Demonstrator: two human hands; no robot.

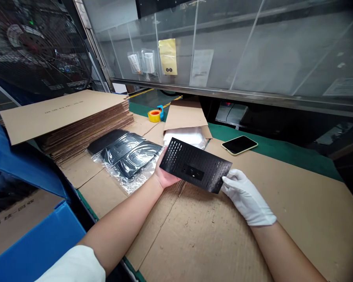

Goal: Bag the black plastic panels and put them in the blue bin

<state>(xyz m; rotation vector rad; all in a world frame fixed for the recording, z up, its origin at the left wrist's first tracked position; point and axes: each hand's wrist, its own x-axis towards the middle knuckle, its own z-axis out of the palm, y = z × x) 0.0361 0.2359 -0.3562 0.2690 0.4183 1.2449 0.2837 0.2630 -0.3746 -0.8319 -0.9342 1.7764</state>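
Observation:
A black perforated panel with rows of small slots and a plain rectangle in its middle is held tilted above the cardboard-covered table. My bare left hand grips its left end, with most of the fingers hidden behind it. Gloved in white, my right hand pinches the panel's right edge between thumb and fingers. To the left of the panel, several black panels in clear plastic bags lie overlapping. Behind it sits an open cardboard box with white plastic wrapping at its mouth.
Flat cardboard sheets are stacked at the left. A tape roll stands behind the bags, and a phone lies at the right. A blue bin flanks the table at lower left. Grey clear sheeting hangs across the back.

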